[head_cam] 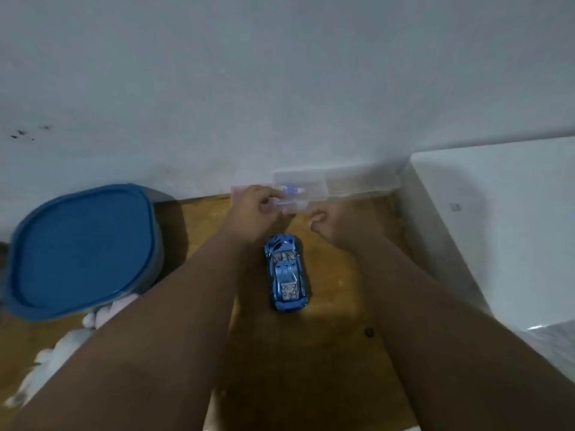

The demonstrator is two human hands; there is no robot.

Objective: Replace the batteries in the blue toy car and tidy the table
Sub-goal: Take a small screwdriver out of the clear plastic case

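Blue toy car (286, 272): glossy metallic body, frame centre, on wooden table (342, 290); roof decal unreadable. Left hand (253, 209) curled at batteries (291, 191) in clear plastic box (342, 183), grip unclear. Right hand (329, 223) curled, nothing visible held.

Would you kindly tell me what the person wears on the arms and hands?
Nothing that shows. The left forearm and right forearm are bare, with no sleeve in view; the left hand and right hand have no gloves. I see no watch, band or ring, though the picture is blurred.
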